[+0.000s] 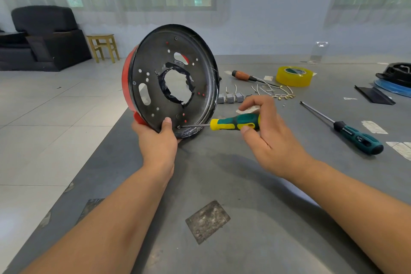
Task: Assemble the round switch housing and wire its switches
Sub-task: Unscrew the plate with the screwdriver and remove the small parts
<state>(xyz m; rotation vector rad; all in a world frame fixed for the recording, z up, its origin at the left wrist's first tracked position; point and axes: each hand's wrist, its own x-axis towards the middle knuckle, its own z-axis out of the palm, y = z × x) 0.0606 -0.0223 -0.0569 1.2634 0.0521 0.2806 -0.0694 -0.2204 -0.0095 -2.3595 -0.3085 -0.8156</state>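
The round switch housing (200,87), a black perforated metal disc with a red body behind it, stands on edge at the table's left side. My left hand (156,142) grips its lower rim, thumb on the black face. My right hand (264,131) holds a green and yellow screwdriver (235,123) level, its tip on a screw (178,127) near the disc's bottom edge. Three small grey switches (231,98) sit on the table behind, beside several short wires with brass terminals (282,93).
A second green screwdriver (347,130) lies to the right, a wooden-handled tool (244,76) and a yellow tape roll (294,75) farther back. A black and blue part (393,80) sits at the far right. The grey table's left edge (106,140) drops to tiled floor.
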